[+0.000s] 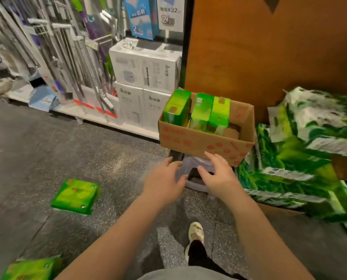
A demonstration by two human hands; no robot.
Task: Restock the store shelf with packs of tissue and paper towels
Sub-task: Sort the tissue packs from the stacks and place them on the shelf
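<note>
Two bare hands reach forward over the grey speckled floor (47,150). The left hand (164,181) and the right hand (217,174) both have loose, spread fingers and hold nothing. Close to the bottom left corner of the floor lies one green tissue pack (32,269), soft and shiny. A second flat green pack (75,196) lies a little farther off, to the left of the left hand. One shoe (196,232) shows below the hands.

Just past the fingertips stands a pale plastic stool (190,170), and the right hand's fingertips are close to the front wall of the brown cardboard box (201,141) that sits on it. Three tall green tissue packs (199,112) stand upright in the box. To the right lies a pile of big green and white paper towel packs (302,158), crinkly and blurred. Farther back are stacked white boxes (146,71), a brown wooden panel (269,53) and many mop handles (67,57).
</note>
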